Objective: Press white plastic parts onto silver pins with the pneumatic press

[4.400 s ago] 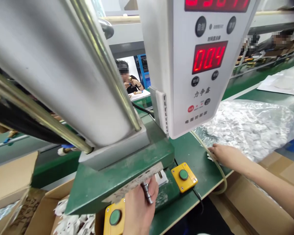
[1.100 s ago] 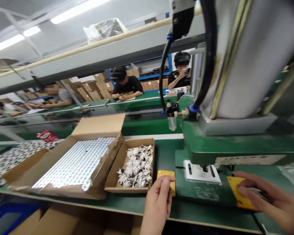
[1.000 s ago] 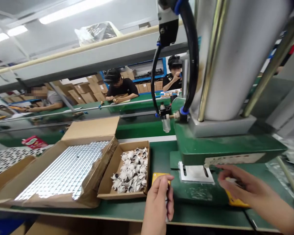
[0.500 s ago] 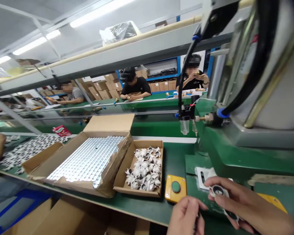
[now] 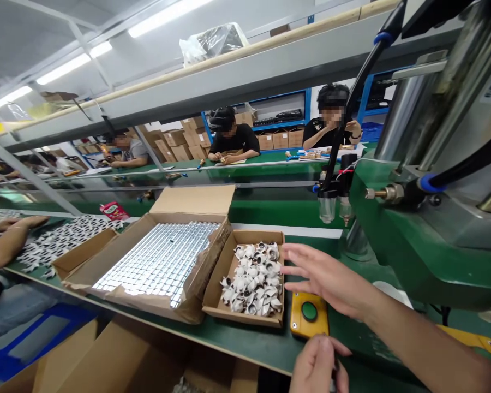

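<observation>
Nearest, the left hand (image 5: 318, 363) curls its fingers around a small dark piece (image 5: 334, 372), mostly hidden. Beyond sits a yellow button box (image 5: 309, 313); then the right hand (image 5: 321, 275), fingers spread, beside a carton (image 5: 242, 316) holding white parts (image 5: 251, 284). Far off, a person (image 5: 238, 141) leans forward.

Small box (image 5: 241, 317): open top, tight sides
Big carton (image 5: 207, 273) crowds its left, yellow button box (image 5: 310, 312) its lower right; green press (image 5: 429, 256) looms beyond.

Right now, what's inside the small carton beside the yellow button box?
The carton holds heaped white parts, several dark in the middle. Lower pieces and the floor beneath are hidden.
</observation>
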`<state>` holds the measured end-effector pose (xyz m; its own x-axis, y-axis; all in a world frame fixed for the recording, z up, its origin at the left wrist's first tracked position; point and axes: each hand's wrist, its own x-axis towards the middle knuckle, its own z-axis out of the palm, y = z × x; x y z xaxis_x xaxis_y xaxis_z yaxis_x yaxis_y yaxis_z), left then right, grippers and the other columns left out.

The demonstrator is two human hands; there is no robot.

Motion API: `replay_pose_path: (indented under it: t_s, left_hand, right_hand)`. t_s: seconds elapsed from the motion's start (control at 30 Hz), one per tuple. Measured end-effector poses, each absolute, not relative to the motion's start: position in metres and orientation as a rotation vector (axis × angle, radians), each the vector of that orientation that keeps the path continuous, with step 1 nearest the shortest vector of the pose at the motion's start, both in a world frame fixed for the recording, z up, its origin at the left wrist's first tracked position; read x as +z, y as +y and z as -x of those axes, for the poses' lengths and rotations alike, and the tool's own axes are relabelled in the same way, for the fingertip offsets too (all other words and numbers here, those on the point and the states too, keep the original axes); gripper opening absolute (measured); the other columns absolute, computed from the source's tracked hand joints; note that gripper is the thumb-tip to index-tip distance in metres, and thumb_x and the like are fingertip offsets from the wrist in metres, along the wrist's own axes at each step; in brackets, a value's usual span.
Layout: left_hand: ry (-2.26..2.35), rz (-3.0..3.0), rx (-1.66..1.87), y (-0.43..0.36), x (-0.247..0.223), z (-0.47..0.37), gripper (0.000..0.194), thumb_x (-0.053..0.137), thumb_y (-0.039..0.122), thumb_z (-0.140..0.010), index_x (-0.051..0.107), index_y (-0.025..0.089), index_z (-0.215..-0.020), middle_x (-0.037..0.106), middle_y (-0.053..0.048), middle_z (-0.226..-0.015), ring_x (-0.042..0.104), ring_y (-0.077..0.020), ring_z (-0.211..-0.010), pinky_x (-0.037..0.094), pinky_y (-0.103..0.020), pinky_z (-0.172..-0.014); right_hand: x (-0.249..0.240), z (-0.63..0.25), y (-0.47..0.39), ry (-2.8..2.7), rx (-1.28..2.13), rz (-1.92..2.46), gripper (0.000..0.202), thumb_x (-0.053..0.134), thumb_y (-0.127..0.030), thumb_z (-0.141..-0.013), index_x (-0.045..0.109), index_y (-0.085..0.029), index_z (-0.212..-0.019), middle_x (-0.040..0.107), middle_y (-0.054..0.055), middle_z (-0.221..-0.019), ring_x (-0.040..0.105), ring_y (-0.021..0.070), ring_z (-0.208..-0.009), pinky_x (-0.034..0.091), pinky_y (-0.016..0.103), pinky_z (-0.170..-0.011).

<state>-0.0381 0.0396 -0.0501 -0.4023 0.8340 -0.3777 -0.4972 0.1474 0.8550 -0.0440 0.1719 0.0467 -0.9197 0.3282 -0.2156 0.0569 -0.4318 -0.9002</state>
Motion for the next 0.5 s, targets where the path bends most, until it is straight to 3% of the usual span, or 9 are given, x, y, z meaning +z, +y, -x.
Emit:
replay_pose_path:
  t_s: [0.1, 0.17, 0.3, 0.5]
  left_hand:
    - [1.289, -0.334, 1.545, 0.038, -0.046, 0.04, 0.063, 0.045, 0.076, -0.066, 0.053, 0.015, -0.081, 0.044, 0.006, -0.042, 0.028, -0.0031, -0.032, 0.014, -0.019, -0.035]
    - [1.29, -0.341, 1.537, 0.041, -0.038, 0.039, 0.057, 0.051, 0.071, -0.068, 0.051, 0.017, -0.086, 0.048, 0.006, -0.046, 0.03, -0.0023, -0.03, 0.013, -0.018, -0.034]
    - [1.246, -0.348, 1.557, 0.071, -0.007, 0.036, 0.039, 0.054, 0.055, -0.078, 0.05, 0.019, -0.091, 0.055, 0.004, -0.056, 0.031, -0.0023, -0.028, 0.017, -0.016, -0.031]
    - [0.962, -0.315, 1.609, 0.151, 0.027, 0.018, 0.02, 0.063, 0.025, -0.073, 0.046, 0.017, -0.066, 0.034, 0.008, -0.049, 0.029, -0.0041, -0.037, 0.023, -0.014, -0.034]
  right_hand:
    - [0.038, -0.005, 0.171, -1.883, 2.208, 0.568, 0.034, 0.055, -0.047, -0.085, 0.058, -0.021, -0.107, 0.06, 0.007, -0.104, 0.058, 0.0198, -0.092, 0.048, 0.034, -0.081]
    - [0.029, -0.048, 0.171, -1.986, 2.087, 0.638, 0.033, 0.054, -0.048, -0.085, 0.06, -0.02, -0.103, 0.063, 0.005, -0.09, 0.059, 0.0172, -0.077, 0.048, 0.032, -0.074]
    - [0.015, -0.131, 0.171, -1.845, 2.009, 0.838, 0.032, 0.056, -0.047, -0.083, 0.061, -0.02, -0.101, 0.063, 0.006, -0.093, 0.059, 0.0167, -0.076, 0.048, 0.027, -0.065]
    - [-0.001, -0.234, 0.186, -1.794, 1.543, 1.236, 0.038, 0.046, -0.049, -0.088, 0.056, -0.021, -0.111, 0.064, 0.004, -0.091, 0.059, 0.0178, -0.075, 0.049, 0.028, -0.066]
